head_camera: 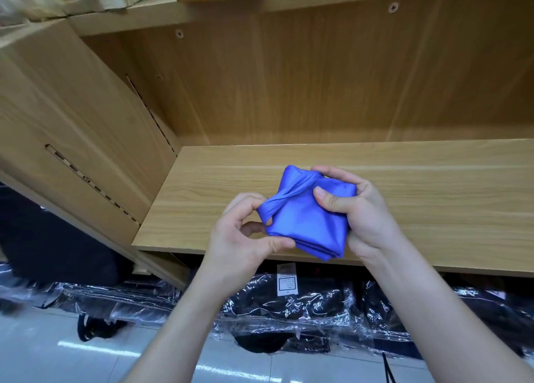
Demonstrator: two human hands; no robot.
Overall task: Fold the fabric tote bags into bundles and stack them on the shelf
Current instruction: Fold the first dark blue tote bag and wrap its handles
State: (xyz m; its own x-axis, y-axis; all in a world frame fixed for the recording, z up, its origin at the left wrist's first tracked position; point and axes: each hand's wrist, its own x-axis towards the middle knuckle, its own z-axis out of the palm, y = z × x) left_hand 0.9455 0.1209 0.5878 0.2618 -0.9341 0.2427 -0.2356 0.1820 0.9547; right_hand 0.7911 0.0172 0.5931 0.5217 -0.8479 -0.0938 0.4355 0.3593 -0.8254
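From the head view: grips the folded blue tote bag [306, 223] in the right hand [361, 212], thumb on top, fingers mostly hidden behind the cloth; pinches the bag's strap [294, 191], drawn across the bundle, with the left hand [245, 238]; holds it over the front of the wooden shelf [433, 186], touching or not, cannot tell; below, black goods in clear plastic [312, 304], cut off by the shelf's edge; white label [286, 280] too small to read.
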